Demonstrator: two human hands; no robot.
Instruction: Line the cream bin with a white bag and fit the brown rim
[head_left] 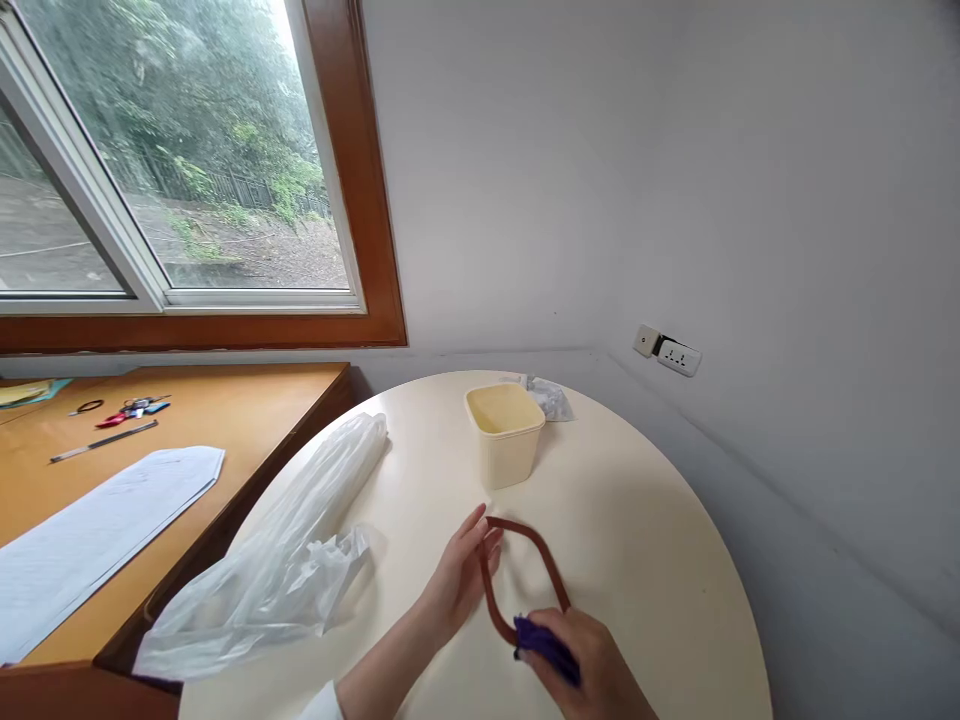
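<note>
A brown rounded-square ring (pixel 553 572) is held over the near part of the round table. My left hand (pixel 459 577) grips its left corner, with the thumb on top and the fingers curled behind. My right hand (pixel 581 650) is closed on a bunched piece of thin, dark purple material (pixel 546 645). This bunch lies against the ring's near right corner, and my fingers hide part of both. Whether it is a bag or a cloth I cannot tell. Just beyond the ring stands a cream square bin (pixel 510 458), upright with its top uncovered.
A crumpled clear plastic bag (pixel 277 570) lies along the left of the cream table (pixel 645 560). Behind the bin is a small clear packet (pixel 551 398). On the wooden desk (pixel 247 400) are papers (pixel 112 530), a pen (pixel 103 441) and keys (pixel 137 407).
</note>
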